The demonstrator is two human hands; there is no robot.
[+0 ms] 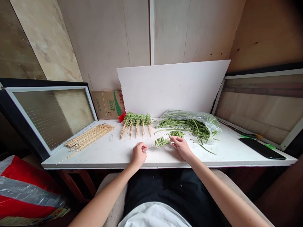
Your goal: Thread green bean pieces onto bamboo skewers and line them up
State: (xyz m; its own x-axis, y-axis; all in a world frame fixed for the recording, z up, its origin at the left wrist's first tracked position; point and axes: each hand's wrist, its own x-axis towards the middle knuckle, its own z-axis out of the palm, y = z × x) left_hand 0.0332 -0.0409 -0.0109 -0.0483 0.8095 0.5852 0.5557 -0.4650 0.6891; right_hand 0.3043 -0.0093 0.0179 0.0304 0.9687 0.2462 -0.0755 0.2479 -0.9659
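A thin wooden skewer (150,146) is pinched near its left end by my left hand (139,153), just over the front of the white table. Short pieces of long green bean (161,142) are threaded crosswise along it in a row. At the skewer's other end, my right hand (180,145) has its thumb and fingers closed on a bean piece, which the fingertips mostly hide. Behind that hand lies a small pile of cut bean pieces (177,134). Farther back, several filled bean skewers (137,119) are stacked with their bare ends toward me.
Bare skewers (91,137) lie in a bundle at left. Uncut long beans (189,125) spill from a clear plastic bag (210,121). A black phone (262,148) rests at right. Behind stand a cardboard box (105,105) and a white board (172,88). Framed panels flank the white table (94,159).
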